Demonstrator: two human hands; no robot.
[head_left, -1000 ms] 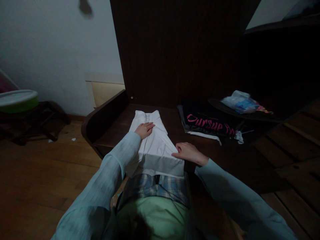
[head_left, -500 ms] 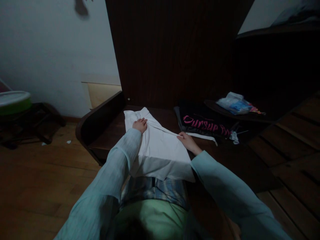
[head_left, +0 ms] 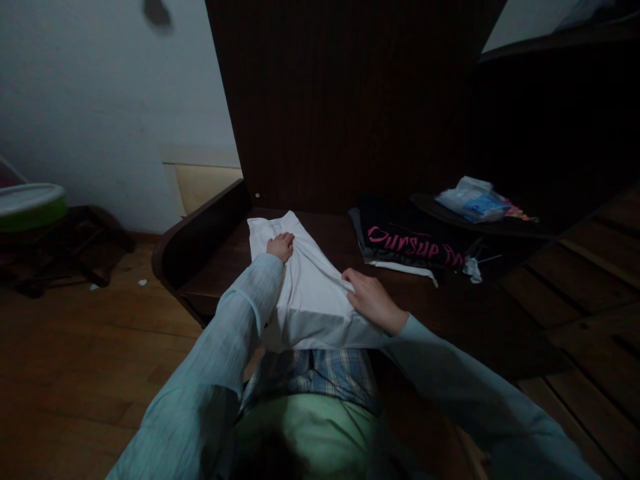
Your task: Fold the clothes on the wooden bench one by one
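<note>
A white garment (head_left: 315,283) lies partly folded on the dark wooden bench (head_left: 320,230), its near edge hanging over the front by my lap. Its exact kind is unclear. My left hand (head_left: 281,247) rests on the upper left part of the cloth, fingers stretched out and pressing it down. Along the right side, my right hand (head_left: 373,300) pinches the cloth's edge between thumb and fingers and lifts it slightly. Creases run from the left hand toward the right one.
Dark folded clothing (head_left: 410,240) with pink lettering lies to the right. Behind it, a plastic packet (head_left: 473,200) sits on a dark round surface. The bench's raised side (head_left: 195,230) bounds the left. A green-sided tub (head_left: 33,207) stands further left.
My right hand has moved a little left and nearer to me, drawing the garment's right edge inward. The left hand stays in about the same spot.
</note>
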